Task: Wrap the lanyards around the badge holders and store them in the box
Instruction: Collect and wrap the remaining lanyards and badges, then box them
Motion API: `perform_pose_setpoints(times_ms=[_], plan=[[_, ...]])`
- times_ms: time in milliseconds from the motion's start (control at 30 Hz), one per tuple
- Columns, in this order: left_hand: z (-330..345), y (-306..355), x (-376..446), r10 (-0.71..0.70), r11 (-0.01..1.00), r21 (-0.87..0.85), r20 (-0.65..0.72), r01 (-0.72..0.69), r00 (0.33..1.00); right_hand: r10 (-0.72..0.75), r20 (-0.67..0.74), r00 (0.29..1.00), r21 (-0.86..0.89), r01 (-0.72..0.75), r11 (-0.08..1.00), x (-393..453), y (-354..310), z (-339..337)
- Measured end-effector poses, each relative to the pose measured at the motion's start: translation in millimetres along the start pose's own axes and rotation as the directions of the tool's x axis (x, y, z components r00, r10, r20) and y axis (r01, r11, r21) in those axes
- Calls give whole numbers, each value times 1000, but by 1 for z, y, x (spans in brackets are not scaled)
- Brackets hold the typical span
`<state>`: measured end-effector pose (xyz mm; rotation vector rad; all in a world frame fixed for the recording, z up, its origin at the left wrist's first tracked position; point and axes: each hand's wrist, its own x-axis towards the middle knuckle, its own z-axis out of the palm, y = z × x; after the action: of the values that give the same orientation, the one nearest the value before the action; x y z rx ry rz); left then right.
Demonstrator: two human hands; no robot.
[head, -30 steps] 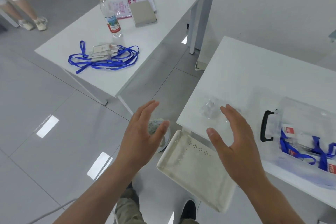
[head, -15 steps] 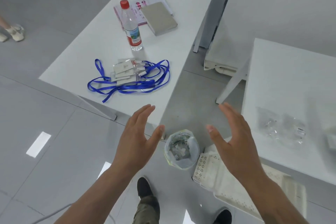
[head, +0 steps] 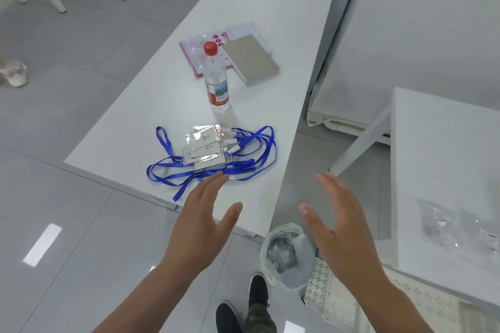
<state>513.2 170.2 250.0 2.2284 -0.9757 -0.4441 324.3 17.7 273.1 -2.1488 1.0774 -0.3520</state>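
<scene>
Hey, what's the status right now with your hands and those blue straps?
Left hand and right hand open, holding nothing. Lanyards and badge holders loose on table. Water bottle stands just beyond.

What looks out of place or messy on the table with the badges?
The blue lanyards lie in a loose tangle around the stacked badge holders, and one loop hangs over the table edge. Nothing looks spilled or damaged.

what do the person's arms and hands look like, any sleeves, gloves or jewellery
Both forearms are bare up to the frame edge: no sleeves show. The left hand and right hand wear no gloves, and no rings, watch or wristband can be seen.
</scene>
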Motion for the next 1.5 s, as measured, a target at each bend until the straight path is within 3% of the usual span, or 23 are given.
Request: perform_pose_setpoints(times_ms=[533,967,1100,1233,1367,1500], plan=[[5,-82,129,-168,960,234,52,152,984,-25,160,987,-60,35,998,108,-12,70],[-1,-148,260,-33,893,433,340,-125,940,163,170,972,-124,-143,982,181,-67,140],[-6,-154,275,-36,915,386,373,-119,927,179,151,972,-117,-162,980,189,-77,151],[-15,-152,285,-70,976,218,399,-20,914,178,148,973,-122,-161,979,200,-88,161],[-36,-137,288,-46,998,53,512,22,858,106,150,983,-152,-83,985,213,-97,159],[-66,-108,289,23,984,-153,620,92,784,69,262,963,-192,-19,981,230,-107,149]])
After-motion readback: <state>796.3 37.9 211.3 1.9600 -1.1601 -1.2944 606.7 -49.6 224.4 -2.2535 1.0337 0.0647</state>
